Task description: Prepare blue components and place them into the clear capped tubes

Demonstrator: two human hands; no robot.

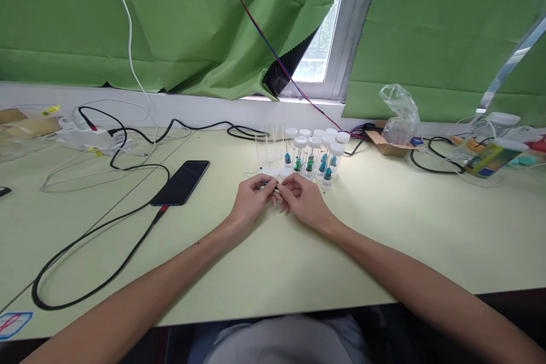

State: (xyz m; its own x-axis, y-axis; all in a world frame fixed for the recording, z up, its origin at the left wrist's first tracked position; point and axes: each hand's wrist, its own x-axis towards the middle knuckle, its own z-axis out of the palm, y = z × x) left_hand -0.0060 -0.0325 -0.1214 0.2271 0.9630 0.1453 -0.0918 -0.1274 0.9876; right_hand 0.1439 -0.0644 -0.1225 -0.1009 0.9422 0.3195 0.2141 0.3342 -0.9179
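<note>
My left hand and my right hand meet above the table, fingertips pinched together. Between them shows a small dark piece, with a bit of blue by the left fingers; its kind is too small and covered to tell. Just beyond the right hand stand several clear vials with white caps, each holding a blue or green piece with a dark stem. Uncapped clear tubes stand behind the left hand. Loose white caps lie in front of those tubes, close to the fingers.
A phone on a black cable lies to the left. Tangled cords and a white power strip sit farther back. At the back right are a cardboard box with a plastic bag and a labelled jar.
</note>
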